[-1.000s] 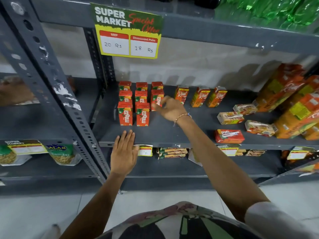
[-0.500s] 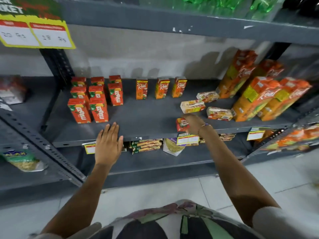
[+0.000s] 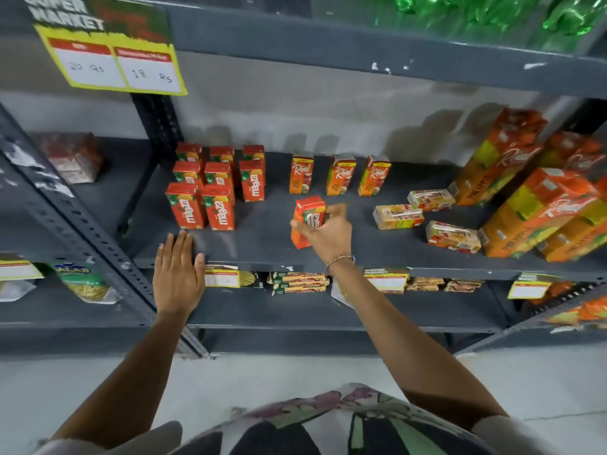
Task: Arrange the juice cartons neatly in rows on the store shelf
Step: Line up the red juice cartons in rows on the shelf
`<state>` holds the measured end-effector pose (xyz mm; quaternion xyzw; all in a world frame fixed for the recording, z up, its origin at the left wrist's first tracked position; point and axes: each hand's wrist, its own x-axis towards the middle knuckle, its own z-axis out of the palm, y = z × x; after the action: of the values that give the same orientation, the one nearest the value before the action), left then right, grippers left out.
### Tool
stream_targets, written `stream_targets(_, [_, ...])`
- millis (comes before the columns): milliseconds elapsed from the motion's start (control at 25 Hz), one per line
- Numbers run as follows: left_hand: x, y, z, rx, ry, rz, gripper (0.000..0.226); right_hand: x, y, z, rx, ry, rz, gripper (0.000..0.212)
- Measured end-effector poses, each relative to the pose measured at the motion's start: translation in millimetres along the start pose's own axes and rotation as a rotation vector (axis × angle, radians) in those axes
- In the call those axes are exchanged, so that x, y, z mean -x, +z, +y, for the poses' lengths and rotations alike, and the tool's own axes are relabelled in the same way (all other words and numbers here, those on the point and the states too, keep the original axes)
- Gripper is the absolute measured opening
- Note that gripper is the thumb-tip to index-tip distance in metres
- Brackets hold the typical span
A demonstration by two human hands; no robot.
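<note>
Several small red juice cartons [image 3: 216, 188] stand upright in rows at the left of the grey shelf [image 3: 262, 238]. Behind the middle, three small orange cartons [image 3: 340, 175] stand in a line. My right hand [image 3: 328, 233] is shut on one small red carton [image 3: 307, 221], held above the shelf in front of the orange line. My left hand [image 3: 179, 274] rests flat on the shelf's front edge, fingers apart, holding nothing. Three small pale cartons [image 3: 427, 213] lie on their sides to the right.
Large orange juice cartons [image 3: 532, 205] lean at the shelf's right end. A yellow price sign [image 3: 111, 57] hangs from the shelf above, which carries green bottles [image 3: 492, 11]. A grey perforated upright [image 3: 75, 231] runs along the left. Packets sit on the lower shelf [image 3: 299, 282].
My right hand left the red rows, reached to a red carton lying at the shelf's front right, and now holds it lifted near the middle. My left hand stayed on the shelf edge.
</note>
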<state>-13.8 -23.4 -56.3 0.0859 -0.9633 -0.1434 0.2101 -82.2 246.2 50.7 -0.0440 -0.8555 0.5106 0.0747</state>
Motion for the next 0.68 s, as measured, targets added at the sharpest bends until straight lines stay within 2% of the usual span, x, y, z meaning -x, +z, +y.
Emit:
stream_targets(200, [-8.8,-15.6,-47.3,-0.04,0.146,-0.061,0.052,-6.1,72.0,-35.8,-0.144,-0.037,0.024,0.066])
stream_targets(440, [-10.9,-10.5,-52.2,0.004,0.13,-0.096,0.052,-13.0,108.9,-36.2,0.023,-0.003,0.017,0.061])
stream_targets(560, [-11.0,-6.9,-54.0,0.009,0.134,-0.079,0.051,-26.8,84.5,-38.5,0.111,-0.106,-0.156,0.069])
stream_targets(680, [-11.5,-5.5,-51.7,0.005,0.134,-0.062,0.051,-54.7,51.1,-62.5,0.402,-0.435,-0.477,0.066])
